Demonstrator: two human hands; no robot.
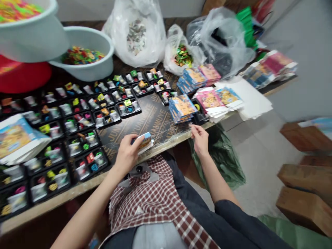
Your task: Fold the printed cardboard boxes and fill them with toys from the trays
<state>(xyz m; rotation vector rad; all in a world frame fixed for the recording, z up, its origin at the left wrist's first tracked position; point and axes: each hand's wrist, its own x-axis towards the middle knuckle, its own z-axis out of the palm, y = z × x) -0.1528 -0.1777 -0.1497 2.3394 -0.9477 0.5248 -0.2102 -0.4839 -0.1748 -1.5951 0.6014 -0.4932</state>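
My left hand [129,150] grips a small printed box [145,141] in blue and yellow, just above the front edge of the table. Thumb and fingers are closed around it. My right hand [200,138] is at the table edge, fingers pinched together; what they hold, if anything, is too small to make out. Just beyond it sits a black tape dispenser [201,114], partly hidden by stacks. Beside that stands a stack of blue printed boxes [182,108]. Flat pink printed cartons [207,99] lie to its right.
Black trays [83,122] filled with small packets and colourful pieces cover the table's left. Light-blue tubs [89,69] and plastic bags [137,34] line the back. Flat cartons [20,138] rest over some trays. Cardboard boxes [303,207] stand on the floor at right.
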